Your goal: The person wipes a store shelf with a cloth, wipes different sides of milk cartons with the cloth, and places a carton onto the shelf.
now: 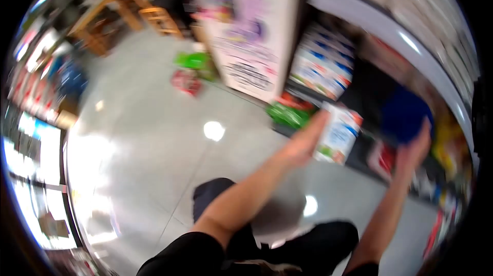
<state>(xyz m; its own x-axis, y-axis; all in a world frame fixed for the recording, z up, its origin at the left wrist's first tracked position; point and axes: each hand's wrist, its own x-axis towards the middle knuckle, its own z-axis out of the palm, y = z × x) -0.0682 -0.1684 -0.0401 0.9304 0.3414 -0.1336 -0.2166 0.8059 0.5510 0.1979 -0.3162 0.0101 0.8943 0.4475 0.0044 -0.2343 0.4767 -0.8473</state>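
A white carton with blue and orange print [338,134] is held in my left hand [308,137], above the floor in front of a dark shelf. My right hand [415,147] is at a dark blue cloth-like item [405,115] on the shelf, its fingers against the lower edge; blur hides how firmly they grip it. Similar white and blue cartons [324,60] stand in rows on the shelf, up and left of the blue item. A green package [288,115] lies just left of the held carton.
A printed white panel [246,44] borders the shelf on the left. Green and red items [191,73] sit on the grey floor [149,137]. A person sits near a wooden table [97,11] at the top left. Yellow packages [448,145] are at the right.
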